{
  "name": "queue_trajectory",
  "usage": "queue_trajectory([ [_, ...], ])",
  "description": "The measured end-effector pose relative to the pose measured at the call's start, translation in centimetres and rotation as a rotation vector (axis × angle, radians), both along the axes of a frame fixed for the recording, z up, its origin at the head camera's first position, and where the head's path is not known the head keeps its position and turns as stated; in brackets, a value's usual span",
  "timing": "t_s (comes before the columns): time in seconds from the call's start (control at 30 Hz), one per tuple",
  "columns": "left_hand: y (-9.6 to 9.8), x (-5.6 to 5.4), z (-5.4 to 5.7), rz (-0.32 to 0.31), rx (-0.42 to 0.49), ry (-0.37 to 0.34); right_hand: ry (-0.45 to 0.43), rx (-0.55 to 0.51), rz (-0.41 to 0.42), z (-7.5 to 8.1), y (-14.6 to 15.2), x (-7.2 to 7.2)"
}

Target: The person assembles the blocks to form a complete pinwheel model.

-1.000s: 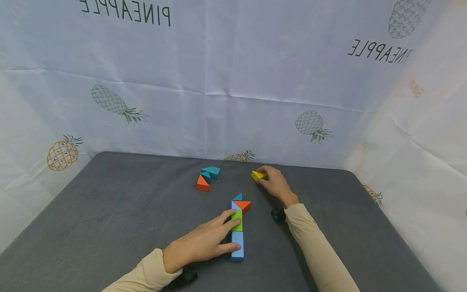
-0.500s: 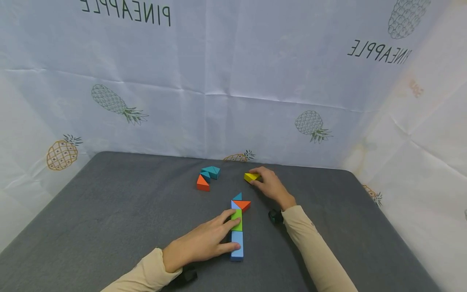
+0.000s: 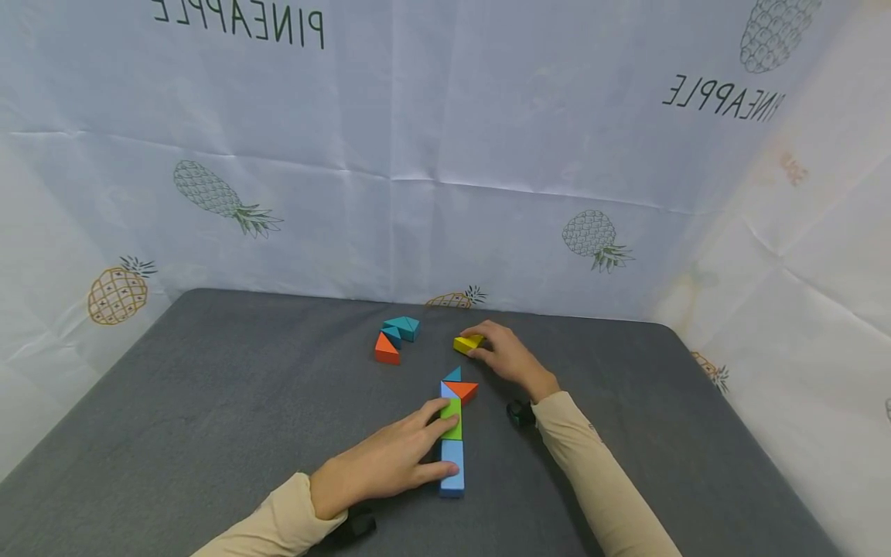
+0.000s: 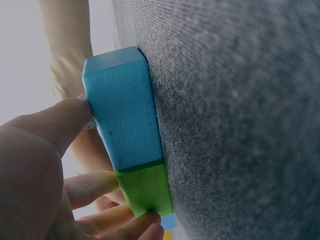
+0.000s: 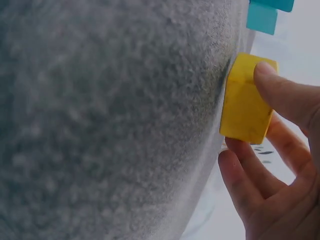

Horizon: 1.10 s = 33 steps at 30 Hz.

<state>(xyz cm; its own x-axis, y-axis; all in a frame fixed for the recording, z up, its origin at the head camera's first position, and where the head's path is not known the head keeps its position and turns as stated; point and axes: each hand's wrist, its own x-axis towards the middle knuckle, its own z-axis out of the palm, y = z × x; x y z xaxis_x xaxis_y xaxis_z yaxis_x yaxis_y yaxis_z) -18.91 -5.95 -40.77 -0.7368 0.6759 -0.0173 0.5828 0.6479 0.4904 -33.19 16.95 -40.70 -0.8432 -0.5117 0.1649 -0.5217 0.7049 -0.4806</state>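
Note:
My right hand [image 3: 515, 360] pinches a yellow block [image 3: 461, 345] between thumb and fingers, low over the dark cloth at the far part of the table. In the right wrist view the thumb lies on one face of the yellow block [image 5: 247, 107]. My left hand [image 3: 386, 464] rests across a row of blocks, thumb on the blue block [image 3: 453, 452] and fingertips on the green block [image 3: 455, 432]. Beyond the green one come a light blue triangle [image 3: 446, 391], an orange triangle [image 3: 465, 391] jutting right and a small teal triangle [image 3: 454, 375] at the far end.
Left of the right hand, several teal triangular blocks [image 3: 405, 327] and an orange triangular block [image 3: 387, 353] sit close together. The grey table [image 3: 244, 402] ends at a hanging white cloth [image 3: 348, 224] printed with pineapples.
My right hand has moved left and slightly nearer with the yellow block, closer to the far end of the row. The left hand and the row have stayed put.

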Motion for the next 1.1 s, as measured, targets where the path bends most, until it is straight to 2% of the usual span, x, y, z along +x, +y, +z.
queue_trajectory([
  [0.2, 0.05, 0.00, 0.03, -0.001, -0.003, 0.005, -0.036, -0.004, 0.034, -0.08, -0.21, 0.19],
  [0.6, 0.04, -0.05, -0.04, -0.003, -0.006, 0.005, -0.086, -0.012, 0.025, -0.22, -0.57, 0.33],
  [0.97, 0.14, -0.02, -0.14, -0.004, 0.006, 0.025, -0.084, -0.002, 0.115, 0.06, -0.89, 0.60],
  [1.1, 0.14, -0.07, -0.16, -0.004, 0.004, 0.021, -0.128, -0.036, 0.097, 0.07, -1.01, 0.64],
])
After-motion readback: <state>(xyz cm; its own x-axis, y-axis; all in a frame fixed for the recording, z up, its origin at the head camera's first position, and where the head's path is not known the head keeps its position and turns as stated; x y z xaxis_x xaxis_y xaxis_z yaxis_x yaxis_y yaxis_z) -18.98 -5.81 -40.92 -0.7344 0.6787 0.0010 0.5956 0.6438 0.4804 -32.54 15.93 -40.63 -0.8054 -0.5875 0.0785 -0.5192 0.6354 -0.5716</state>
